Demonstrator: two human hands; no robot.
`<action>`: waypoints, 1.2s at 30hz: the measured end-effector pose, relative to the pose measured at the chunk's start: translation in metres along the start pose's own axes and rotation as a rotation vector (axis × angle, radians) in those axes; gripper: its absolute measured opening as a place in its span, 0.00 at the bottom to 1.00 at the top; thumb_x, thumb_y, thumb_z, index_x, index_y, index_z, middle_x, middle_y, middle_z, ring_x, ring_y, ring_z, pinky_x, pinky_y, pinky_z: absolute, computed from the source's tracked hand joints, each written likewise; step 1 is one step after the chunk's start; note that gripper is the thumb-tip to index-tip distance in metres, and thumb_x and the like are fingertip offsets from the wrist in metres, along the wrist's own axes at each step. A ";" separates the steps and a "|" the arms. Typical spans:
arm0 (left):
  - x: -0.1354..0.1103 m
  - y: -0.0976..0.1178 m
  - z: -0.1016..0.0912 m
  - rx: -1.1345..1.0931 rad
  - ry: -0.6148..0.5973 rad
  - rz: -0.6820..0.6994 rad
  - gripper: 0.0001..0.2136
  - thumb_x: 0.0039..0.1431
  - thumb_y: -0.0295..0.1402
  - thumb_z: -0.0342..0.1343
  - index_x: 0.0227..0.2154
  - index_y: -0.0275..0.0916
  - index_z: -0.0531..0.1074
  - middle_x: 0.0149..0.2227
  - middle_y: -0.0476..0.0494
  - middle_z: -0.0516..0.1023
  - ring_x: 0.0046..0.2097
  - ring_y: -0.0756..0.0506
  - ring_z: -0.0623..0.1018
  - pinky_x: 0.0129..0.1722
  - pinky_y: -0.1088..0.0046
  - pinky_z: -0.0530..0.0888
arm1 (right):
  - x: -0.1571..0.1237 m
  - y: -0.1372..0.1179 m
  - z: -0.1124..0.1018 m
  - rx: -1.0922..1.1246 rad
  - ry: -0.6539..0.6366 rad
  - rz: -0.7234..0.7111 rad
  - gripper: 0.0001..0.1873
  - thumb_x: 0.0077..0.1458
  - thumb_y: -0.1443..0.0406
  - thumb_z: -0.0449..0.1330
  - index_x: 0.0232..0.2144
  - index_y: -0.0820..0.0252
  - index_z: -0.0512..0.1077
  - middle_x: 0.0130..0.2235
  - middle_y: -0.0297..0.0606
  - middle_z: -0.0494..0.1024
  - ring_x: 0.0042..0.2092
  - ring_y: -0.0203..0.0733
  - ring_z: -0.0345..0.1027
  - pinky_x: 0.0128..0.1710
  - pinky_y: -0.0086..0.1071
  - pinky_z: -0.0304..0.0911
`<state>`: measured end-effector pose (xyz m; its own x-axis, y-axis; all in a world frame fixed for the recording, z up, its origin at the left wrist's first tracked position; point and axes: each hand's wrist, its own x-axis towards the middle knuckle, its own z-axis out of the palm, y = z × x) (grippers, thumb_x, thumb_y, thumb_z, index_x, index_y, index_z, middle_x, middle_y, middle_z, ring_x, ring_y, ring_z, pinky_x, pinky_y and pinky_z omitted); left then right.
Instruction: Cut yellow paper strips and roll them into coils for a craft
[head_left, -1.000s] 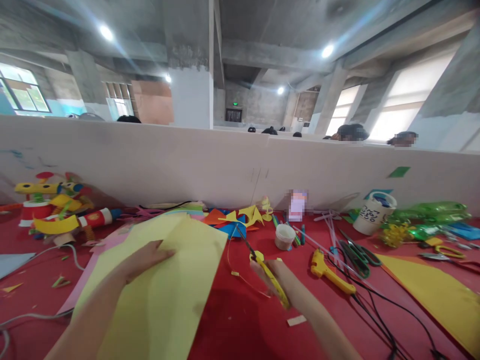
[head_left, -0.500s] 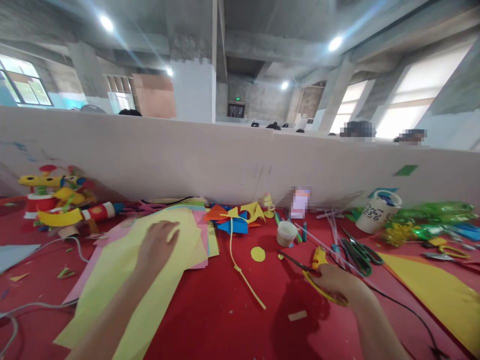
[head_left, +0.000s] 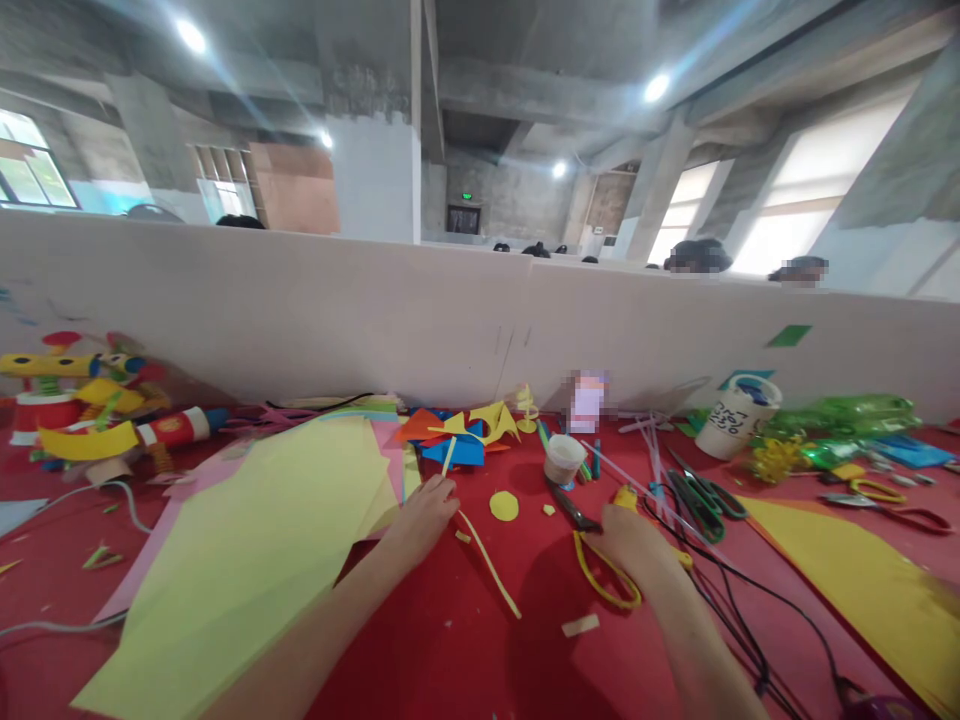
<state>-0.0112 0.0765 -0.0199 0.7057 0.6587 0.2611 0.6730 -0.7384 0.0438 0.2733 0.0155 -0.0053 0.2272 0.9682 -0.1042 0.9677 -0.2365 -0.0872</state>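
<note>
My left hand reaches across the red table and pinches a long thin yellow paper strip near its upper part. That strip runs from the paper pinwheel down toward me. My right hand rests low on the table, curled over the handle of yellow-handled scissors. Their dark blades point away, toward a small white cup. A small yellow paper circle lies between my hands. A large pale yellow sheet lies left of my left arm.
A white partition closes the table's far edge. Paper craft toys stand at far left. Right of my hand lie a yellow glue gun, green scissors, black cables, a paper cup and another yellow sheet.
My left hand left the pale yellow sheet and moved right to the yellow strip. My right hand carried the scissors right and lowered them onto the table.
</note>
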 end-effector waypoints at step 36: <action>-0.038 0.020 -0.058 -0.778 -0.473 -0.269 0.11 0.46 0.36 0.52 0.22 0.37 0.77 0.23 0.48 0.74 0.25 0.50 0.69 0.23 0.77 0.60 | -0.050 -0.098 -0.013 0.540 -0.002 -0.735 0.27 0.50 0.63 0.58 0.53 0.53 0.60 0.46 0.38 0.71 0.48 0.43 0.61 0.46 0.35 0.56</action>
<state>-0.0372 0.0286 0.0270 0.6800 0.6850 -0.2615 0.6098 -0.3304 0.7204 0.1690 -0.0092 0.0218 -0.4274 0.8898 0.1597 0.6859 0.4342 -0.5839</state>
